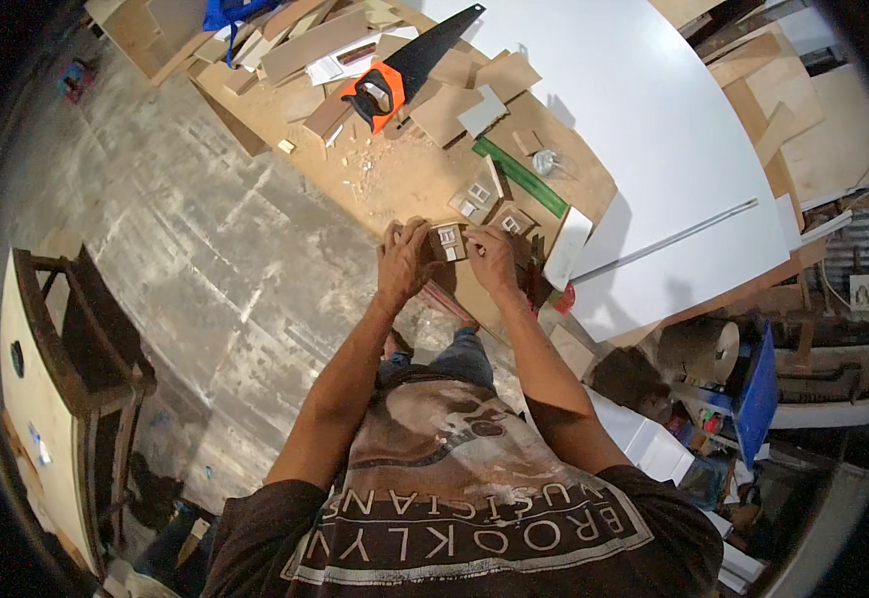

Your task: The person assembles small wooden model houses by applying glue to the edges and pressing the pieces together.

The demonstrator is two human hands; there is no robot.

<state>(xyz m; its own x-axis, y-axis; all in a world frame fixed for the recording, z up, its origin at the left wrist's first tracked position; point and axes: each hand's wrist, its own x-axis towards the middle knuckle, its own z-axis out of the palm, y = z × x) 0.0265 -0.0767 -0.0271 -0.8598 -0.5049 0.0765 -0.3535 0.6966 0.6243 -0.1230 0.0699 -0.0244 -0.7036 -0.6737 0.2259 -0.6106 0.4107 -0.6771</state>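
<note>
A small brown panel (434, 245) with white window-like frames (449, 239) on it lies between my hands at the table's near edge. My left hand (404, 261) is closed on its left side, fingers over the edge. At the right edge my right hand (495, 261) has its fingers curled and pinched; whatever sits between the fingertips is too small to make out. Just beyond stand two similar brown pieces, a taller panel (477, 193) and a smaller one (512, 221), both bearing white frames. A green strip (521, 177) lies behind them.
An orange-handled handsaw (419, 65) rests on board offcuts (315, 48) at the back. Sawdust (364, 179) litters the wooden table. To the right are a white block (567, 247), a red object (565, 298) and a white sheet (654, 149) carrying a metal strip (669, 239). A wooden cabinet (50, 399) stands left.
</note>
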